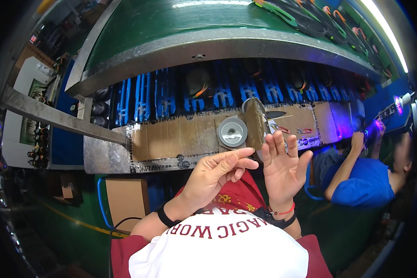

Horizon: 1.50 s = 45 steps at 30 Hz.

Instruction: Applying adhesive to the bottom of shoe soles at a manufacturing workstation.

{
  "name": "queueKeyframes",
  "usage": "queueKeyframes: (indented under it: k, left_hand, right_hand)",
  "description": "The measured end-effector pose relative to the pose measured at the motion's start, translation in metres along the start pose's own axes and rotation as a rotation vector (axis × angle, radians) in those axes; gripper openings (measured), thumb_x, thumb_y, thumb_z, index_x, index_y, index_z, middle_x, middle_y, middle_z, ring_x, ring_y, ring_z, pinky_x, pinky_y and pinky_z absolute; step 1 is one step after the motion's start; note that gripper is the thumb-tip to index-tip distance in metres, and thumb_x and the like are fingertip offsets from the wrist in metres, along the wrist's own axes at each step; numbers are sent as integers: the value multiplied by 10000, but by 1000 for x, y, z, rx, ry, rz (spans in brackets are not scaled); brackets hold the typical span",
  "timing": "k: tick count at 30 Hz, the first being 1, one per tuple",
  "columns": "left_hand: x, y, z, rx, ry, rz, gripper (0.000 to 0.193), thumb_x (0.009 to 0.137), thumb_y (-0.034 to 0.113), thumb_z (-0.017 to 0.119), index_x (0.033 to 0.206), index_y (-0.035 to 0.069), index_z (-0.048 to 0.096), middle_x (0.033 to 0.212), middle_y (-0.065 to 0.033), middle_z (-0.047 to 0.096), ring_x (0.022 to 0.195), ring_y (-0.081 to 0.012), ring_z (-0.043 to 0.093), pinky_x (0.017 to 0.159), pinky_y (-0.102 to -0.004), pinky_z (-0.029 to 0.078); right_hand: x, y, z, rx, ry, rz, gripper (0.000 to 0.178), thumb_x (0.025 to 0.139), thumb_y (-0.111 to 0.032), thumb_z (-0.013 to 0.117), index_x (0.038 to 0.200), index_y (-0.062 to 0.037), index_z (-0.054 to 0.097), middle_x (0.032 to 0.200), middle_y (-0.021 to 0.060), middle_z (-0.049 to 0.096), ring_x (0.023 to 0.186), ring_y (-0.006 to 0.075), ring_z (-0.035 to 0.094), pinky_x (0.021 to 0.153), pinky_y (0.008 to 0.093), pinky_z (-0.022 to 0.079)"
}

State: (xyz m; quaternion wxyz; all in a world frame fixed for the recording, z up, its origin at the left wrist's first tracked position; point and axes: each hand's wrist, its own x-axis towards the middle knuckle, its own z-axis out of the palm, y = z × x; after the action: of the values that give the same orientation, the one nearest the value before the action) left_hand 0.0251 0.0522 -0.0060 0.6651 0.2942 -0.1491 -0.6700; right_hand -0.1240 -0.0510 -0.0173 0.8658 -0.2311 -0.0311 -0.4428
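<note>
the left hand (213, 173), just below the middle of the frame, reaches rightward with its index finger stretched and the other fingers partly curled; the thumb lies close along the index, and whether anything thin is pinched there i cannot tell. the right hand (282, 176), right of centre, is spread wide, palm to the camera, fingers upward, with nothing visible in it. the left fingertips come close to the right hand; whether they touch is hard to judge.

the grey round dish (221, 134) sits near the centre of the frame, just above the left hand, on the cardboard mat (171, 139), with something pale in its middle. just right of it the brown panel (253, 118) stands upright. farther right lie a dark pointed piece (275, 114) and some small red pieces (305, 131).

for good handling here, i would keep the right fingers relaxed and apart, so the left fingertips have clear room beside them. any dip toward the dish is best made from above, clear of the panel, which looks easy to knock. the dark wristband (166, 216) and red bracelet (282, 212) should stay clear of loose pieces
</note>
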Motion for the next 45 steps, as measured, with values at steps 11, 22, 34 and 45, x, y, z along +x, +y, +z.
queueKeyframes:
  k: [11, 22, 34, 45]
  left_hand:
    - [3, 0, 0, -20, -20, -28, 391, 991, 238, 470, 1270, -31, 523, 1143, -180, 636, 788, -102, 519, 749, -219, 457]
    - [-2, 8, 6, 333, -15, 125, 403, 1000, 154, 436, 1353, -39, 424, 1252, -172, 581, 1017, -159, 595, 875, -250, 482]
    - [-10, 10, 17, 604, 10, 302, 411, 999, 124, 415, 1376, -40, 388, 1239, -190, 587, 1060, -185, 595, 879, -284, 494]
    - [-11, 7, 19, 831, 10, 482, 398, 982, 65, 426, 1362, -52, 400, 1192, -190, 615, 1039, -195, 626, 855, -286, 525]
  right_hand:
    - [-2, 1, -7, -185, 100, 73, 234, 975, -232, 499, 1072, -28, 558, 1078, 111, 531, 1026, 233, 530, 977, 383, 417]
    - [-1, 4, 13, -550, 238, -97, 167, 840, 33, 637, 901, -69, 520, 977, 53, 473, 880, 158, 499, 867, 330, 508]
    - [-5, 12, 34, -1366, 27, -491, 250, 747, 174, 647, 871, -15, 542, 837, 75, 454, 732, 150, 479, 669, 278, 580]
    - [-6, 15, 34, -1515, -56, -560, 273, 735, 177, 650, 884, -39, 575, 818, 66, 473, 691, 161, 481, 610, 261, 542]
